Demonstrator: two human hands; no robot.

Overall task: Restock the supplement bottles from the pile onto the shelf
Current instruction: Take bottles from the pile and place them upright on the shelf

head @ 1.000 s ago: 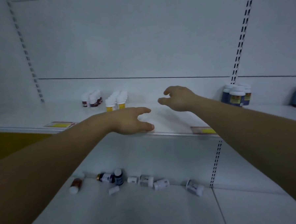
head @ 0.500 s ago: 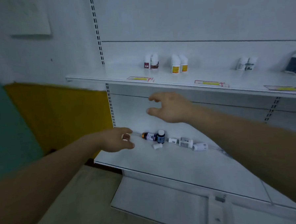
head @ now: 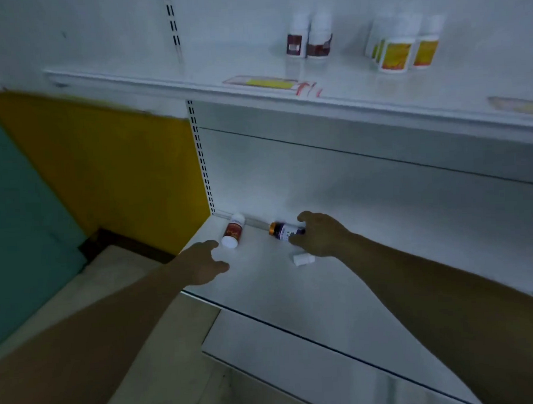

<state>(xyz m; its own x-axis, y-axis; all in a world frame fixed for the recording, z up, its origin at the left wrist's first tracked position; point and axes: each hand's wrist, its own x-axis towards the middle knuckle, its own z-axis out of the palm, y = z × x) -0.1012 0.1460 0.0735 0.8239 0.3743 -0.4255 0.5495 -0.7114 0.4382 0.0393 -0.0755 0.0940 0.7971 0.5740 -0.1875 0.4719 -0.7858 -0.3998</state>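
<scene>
right hand point(head: 319, 234) curled on purple-label bottle point(head: 283, 230) lying sideways on lower shelf point(head: 325, 291), long axis left-right; left hand point(head: 205, 262) spread, empty, just beside red-label bottle point(head: 233, 233), cap toward it

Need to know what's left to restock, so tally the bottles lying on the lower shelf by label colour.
Red-label bottle: 1
Purple-label bottle: 1, gripped by the right hand
Small plain white bottle: 1
Total: 3 in view; the right hand may hide more behind it.
</scene>
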